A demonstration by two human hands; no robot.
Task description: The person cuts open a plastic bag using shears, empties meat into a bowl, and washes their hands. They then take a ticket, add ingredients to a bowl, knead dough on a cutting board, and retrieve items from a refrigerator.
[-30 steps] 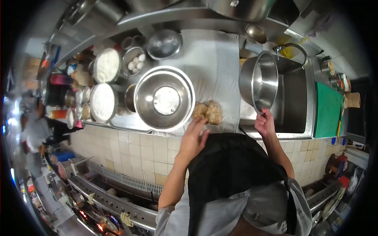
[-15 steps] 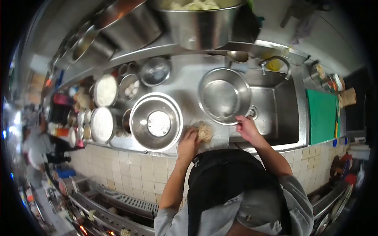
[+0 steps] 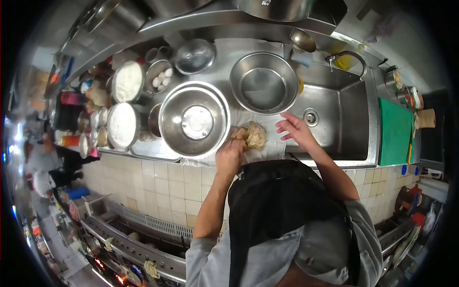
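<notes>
My left hand has its fingers closed on the near-left part of a crumpled, tan, see-through plastic bag. The bag lies on a white cloth spread over the counter; its contents do not show plainly. My right hand is held out to the right of the bag, fingers apart and holding nothing. Just beyond those fingertips stands a wide steel basin with bare metal inside. To the left of my left hand, a steel bowl is set within another at the counter's front edge.
A steel sink with a faucet is on the right, beside a green cutting board. Left of the bowls are a bowl of eggs and two white-filled containers. Large pots line the back shelf. People stand far left.
My right hand has let go of the basin's rim and opened beside it. My left hand has closed on the bag, which looks more spread out. The whole view has tilted downward.
</notes>
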